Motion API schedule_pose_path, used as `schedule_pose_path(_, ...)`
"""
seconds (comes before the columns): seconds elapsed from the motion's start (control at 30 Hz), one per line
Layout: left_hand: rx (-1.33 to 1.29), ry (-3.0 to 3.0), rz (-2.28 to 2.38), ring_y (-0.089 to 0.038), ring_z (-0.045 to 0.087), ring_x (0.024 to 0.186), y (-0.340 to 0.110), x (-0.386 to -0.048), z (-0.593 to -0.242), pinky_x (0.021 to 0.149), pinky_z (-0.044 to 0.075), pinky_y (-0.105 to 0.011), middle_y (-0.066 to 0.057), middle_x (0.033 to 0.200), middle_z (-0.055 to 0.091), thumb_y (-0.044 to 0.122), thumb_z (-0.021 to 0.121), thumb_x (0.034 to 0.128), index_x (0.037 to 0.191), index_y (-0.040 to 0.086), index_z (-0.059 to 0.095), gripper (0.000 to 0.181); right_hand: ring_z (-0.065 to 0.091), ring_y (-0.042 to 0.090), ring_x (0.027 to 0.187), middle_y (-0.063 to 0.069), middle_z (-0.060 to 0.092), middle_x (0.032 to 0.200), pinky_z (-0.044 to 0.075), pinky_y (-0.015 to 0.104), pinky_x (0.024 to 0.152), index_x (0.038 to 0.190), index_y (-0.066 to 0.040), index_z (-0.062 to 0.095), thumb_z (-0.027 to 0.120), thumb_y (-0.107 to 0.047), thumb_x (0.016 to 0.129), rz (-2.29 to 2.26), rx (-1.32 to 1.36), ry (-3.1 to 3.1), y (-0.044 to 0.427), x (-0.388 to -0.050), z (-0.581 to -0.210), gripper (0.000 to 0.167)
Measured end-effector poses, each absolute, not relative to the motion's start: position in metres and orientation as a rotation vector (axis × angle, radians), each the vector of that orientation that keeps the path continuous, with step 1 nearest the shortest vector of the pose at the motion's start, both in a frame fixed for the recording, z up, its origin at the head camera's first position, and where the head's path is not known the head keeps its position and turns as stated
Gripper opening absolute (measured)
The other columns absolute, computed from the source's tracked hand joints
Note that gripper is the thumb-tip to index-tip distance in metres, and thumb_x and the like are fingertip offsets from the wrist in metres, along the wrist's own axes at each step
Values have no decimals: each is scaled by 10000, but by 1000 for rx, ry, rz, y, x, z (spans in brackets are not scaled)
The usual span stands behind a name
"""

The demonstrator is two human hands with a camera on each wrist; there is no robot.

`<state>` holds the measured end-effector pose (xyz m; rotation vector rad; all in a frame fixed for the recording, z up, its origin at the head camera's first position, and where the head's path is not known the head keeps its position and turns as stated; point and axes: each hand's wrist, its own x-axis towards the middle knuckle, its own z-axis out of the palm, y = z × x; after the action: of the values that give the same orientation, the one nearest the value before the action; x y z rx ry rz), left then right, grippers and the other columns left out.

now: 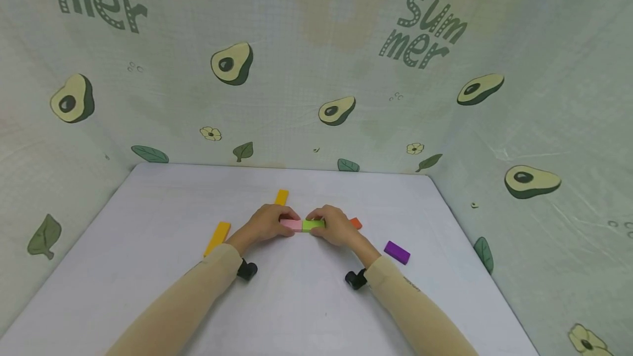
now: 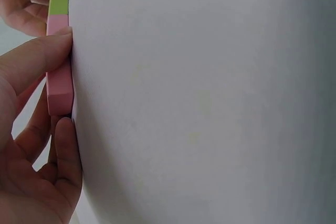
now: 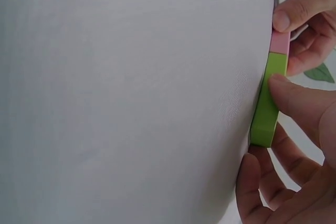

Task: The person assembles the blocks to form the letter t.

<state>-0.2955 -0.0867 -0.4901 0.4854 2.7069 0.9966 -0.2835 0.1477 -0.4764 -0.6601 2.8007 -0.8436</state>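
Left hand is pinching the pink block, right hand the green block. Uneven pressure would be misaligning them.

Pink block and green block, centre: smooth, matt; wood or plastic, I can't tell from here. White tabletop cover, below: matt cloth, fine weave. Printed backdrop, top: creased, faint sheen at right. Sleeves, bottom: matt cloth.

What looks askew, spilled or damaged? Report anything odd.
Faint yellowish marks interrupt the otherwise plain white tabletop in the left wrist view, cause unclear. Nothing else stands out: the pink block and green block meet end to end.
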Motion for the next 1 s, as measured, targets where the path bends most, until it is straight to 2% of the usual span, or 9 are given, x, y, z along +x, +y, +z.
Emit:
schedule_pose_path(0.27, 471, 2706, 1007, -183, 576, 1011, -85, -295, -490, 961, 487, -407, 78, 1093, 722, 215, 879, 892, 1174, 277, 795, 301, 602, 201, 1020, 48, 710, 1146, 546, 389, 943, 1273, -120, 753, 815, -160, 956, -848, -658, 2797, 151, -285, -478, 326)
schedule_pose_path(0.63, 464, 2705, 1007, -181, 572, 1014, -86, -295, -493, 962, 489, -406, 82, 1098, 720, 227, 883, 889, 1175, 282, 793, 305, 561, 201, 965, 33, 675, 1096, 511, 368, 872, 1243, -133, 775, 809, -138, 958, -855, -651, 2794, 155, -283, -478, 287)
schedule_pose_path(1.0, 469, 2704, 1018, -181, 570, 1016, -87, -295, -492, 956, 487, -399, 86, 1093, 718, 221, 878, 894, 1172, 285, 795, 297, 574, 213, 957, 33, 684, 1093, 520, 376, 855, 1235, -132, 782, 807, -130, 958, -879, -650, 2800, 154, -282, -477, 278)
